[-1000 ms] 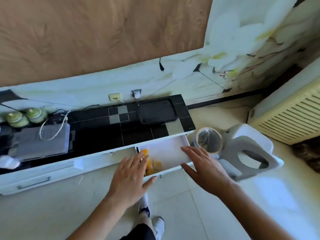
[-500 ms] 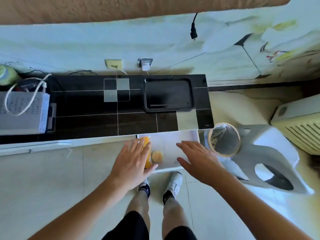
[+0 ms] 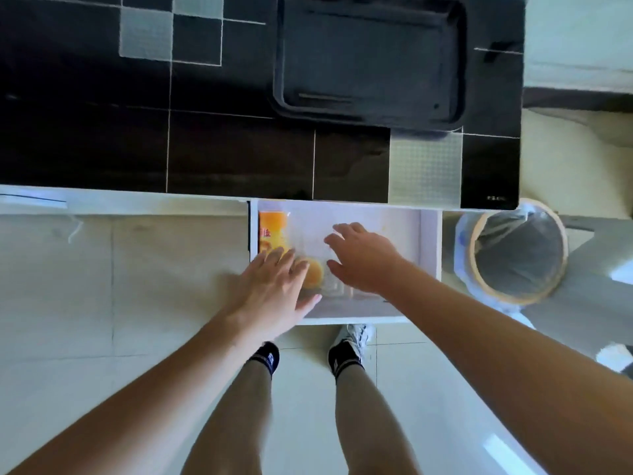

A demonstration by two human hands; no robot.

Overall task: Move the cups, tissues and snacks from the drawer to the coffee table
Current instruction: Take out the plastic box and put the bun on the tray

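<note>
A white drawer (image 3: 430, 241) stands pulled out from the black-topped cabinet, right below me. Inside it lies an orange snack packet (image 3: 272, 231) along the left wall, with a round yellow snack (image 3: 313, 274) in clear wrapping beside it. My left hand (image 3: 274, 291) reaches over the drawer's front left corner, fingers straight, its fingertips at the orange packet. My right hand (image 3: 363, 257) hovers flat over the drawer's middle, fingers spread, above the clear wrapping. Neither hand holds anything. No cups or tissues show in the drawer.
A black tray (image 3: 370, 60) lies on the black tiled cabinet top (image 3: 102, 138). A bin with a clear liner (image 3: 517, 250) stands on the floor right of the drawer. My feet (image 3: 352, 341) stand on pale floor tiles just before the drawer front.
My head has tipped down and closer over the drawer. Both hands have moved forward into the drawer, the left towards the orange packet, the right over the middle.
</note>
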